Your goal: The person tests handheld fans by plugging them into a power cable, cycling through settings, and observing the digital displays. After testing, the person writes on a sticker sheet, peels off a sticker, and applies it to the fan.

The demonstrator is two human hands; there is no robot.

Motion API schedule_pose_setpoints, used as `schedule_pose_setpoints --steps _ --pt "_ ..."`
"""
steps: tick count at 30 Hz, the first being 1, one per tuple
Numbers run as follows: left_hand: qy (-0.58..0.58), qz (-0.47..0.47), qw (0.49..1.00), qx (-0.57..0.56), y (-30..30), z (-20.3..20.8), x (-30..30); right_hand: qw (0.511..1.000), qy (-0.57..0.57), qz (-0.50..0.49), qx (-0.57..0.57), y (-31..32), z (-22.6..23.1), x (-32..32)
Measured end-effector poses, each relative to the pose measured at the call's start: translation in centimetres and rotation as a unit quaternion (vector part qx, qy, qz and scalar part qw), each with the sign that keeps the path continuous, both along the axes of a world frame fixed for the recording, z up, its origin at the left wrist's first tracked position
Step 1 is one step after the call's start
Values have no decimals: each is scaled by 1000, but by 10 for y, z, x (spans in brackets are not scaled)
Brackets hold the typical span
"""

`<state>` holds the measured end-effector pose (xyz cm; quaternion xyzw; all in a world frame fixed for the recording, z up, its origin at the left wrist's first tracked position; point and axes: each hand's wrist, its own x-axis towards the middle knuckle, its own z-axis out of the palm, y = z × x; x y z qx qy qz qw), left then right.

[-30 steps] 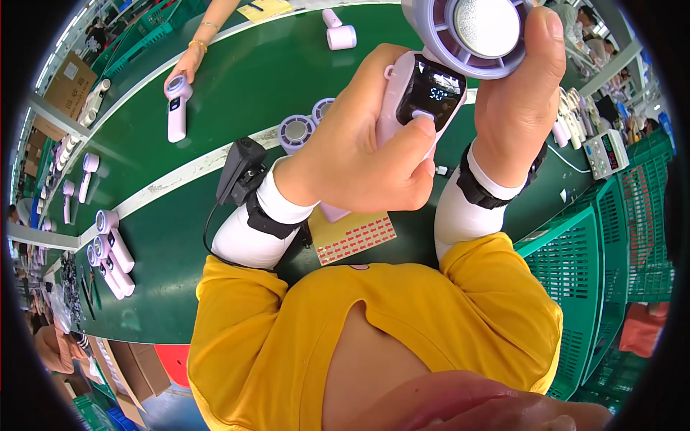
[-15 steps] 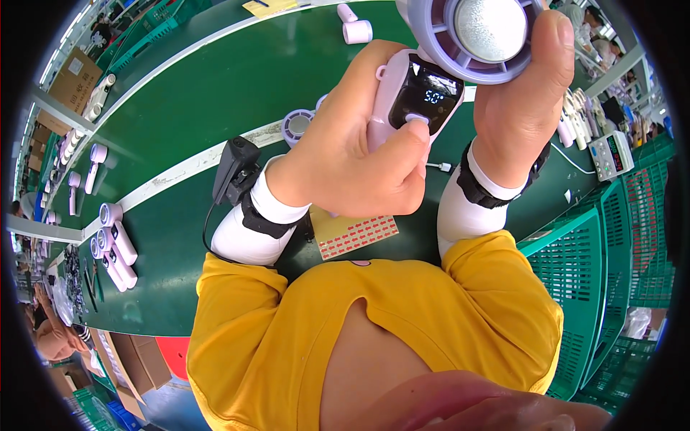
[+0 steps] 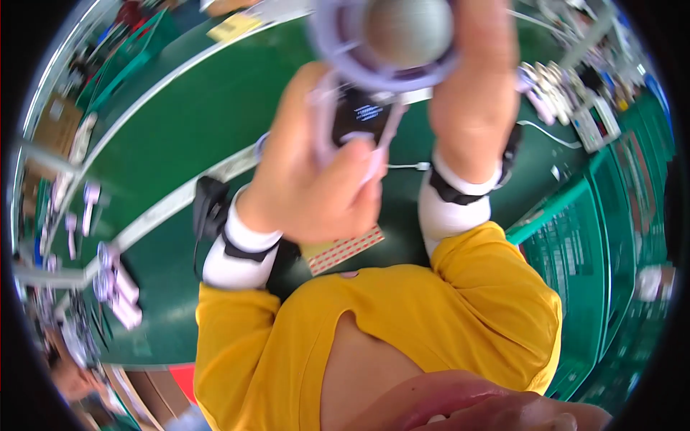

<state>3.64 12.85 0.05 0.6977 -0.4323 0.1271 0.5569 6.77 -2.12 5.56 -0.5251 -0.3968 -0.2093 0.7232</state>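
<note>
A lilac handheld fan (image 3: 325,118) is in my left hand (image 3: 313,172), its round head (image 3: 323,36) at the top of the view. My left fingers wrap round the handle, and the thumb lies on the button below a dark, lit display (image 3: 361,108). The head has a ring with spokes and a silvery disc (image 3: 410,29) in its middle. Close against the right side of the head is my right hand (image 3: 478,93), blurred, its fingers smeared or hidden. Part of another lilac fan (image 3: 261,145) shows behind my left wrist.
Several lilac fans (image 3: 118,287) lie at the left on the green table (image 3: 172,237). A sheet of red stickers (image 3: 345,251) is near my chest. Green baskets (image 3: 568,266), a small box with a display (image 3: 595,123) and a white cable (image 3: 550,135) are on the right.
The view has shifted and blurred. Both my hands and the fan have moved left in the picture; the left hand is also a little lower. My left thumb stays on the button.
</note>
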Motion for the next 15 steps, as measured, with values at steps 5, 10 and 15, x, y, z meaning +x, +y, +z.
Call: schedule_pose_setpoints --steps 5,10,15 --pt "-140 53 985 84 7 2 0 990 -86 -100 -40 -6 0 14" --pt "-247 128 951 135 19 -9 2 979 -154 -131 -15 -2 -6 20" --pt "-41 69 997 -8 25 -24 1 974 -136 -134 -126 -10 -8 19"
